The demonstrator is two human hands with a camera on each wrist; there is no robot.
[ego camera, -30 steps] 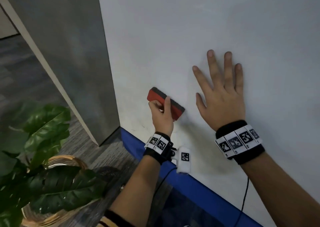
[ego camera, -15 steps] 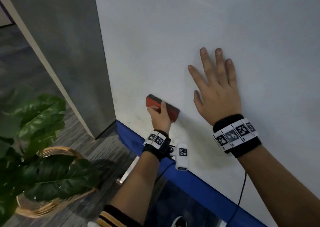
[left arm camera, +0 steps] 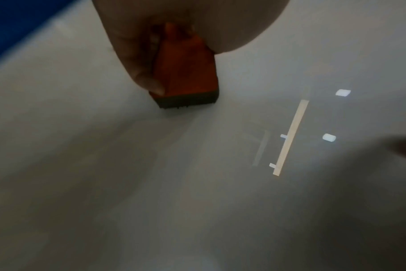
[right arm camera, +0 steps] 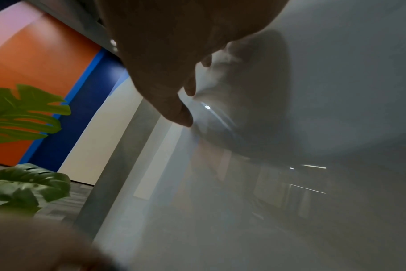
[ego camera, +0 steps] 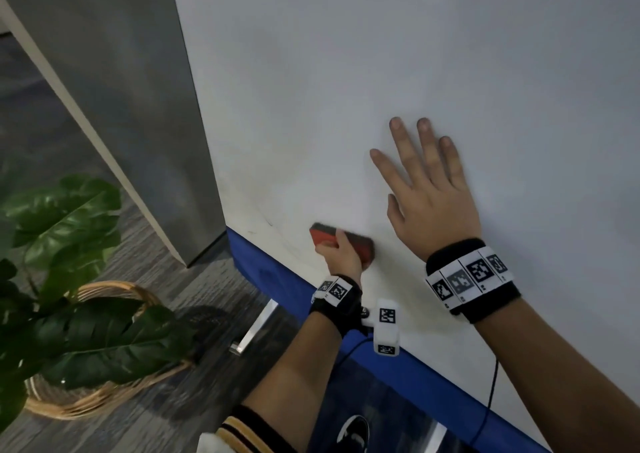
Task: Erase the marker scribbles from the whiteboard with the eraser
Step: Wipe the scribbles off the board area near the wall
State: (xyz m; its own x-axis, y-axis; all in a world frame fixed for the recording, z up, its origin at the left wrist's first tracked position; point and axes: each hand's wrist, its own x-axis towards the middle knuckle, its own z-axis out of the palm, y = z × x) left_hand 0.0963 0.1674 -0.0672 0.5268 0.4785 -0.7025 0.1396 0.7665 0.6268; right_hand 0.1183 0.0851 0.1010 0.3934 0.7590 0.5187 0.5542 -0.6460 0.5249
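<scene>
My left hand (ego camera: pixel 341 257) grips a red eraser (ego camera: pixel 323 238) with a dark felt face and presses it flat against the whiteboard (ego camera: pixel 381 71) near its lower left corner, just above the blue bottom frame (ego camera: pixel 277 279). Faint thin marker traces (ego camera: pixel 268 222) remain left of the eraser. In the left wrist view the eraser (left arm camera: pixel 188 80) sits between my thumb and fingers, felt against the board. My right hand (ego camera: pixel 429 189) lies flat on the board to the right, fingers spread and straight; its fingers (right arm camera: pixel 174 110) touch the surface.
A grey panel (ego camera: pixel 121 89) stands at the board's left edge. A leafy plant (ego camera: pixel 69 279) in a wicker basket (ego camera: pixel 104 400) sits on the grey floor at lower left. A metal foot (ego camera: pixel 256 324) of the board stand and my shoe (ego camera: pixel 353 435) are below.
My left hand has slid the eraser down the board toward the blue bottom frame. The right hand has stayed flat on the board.
</scene>
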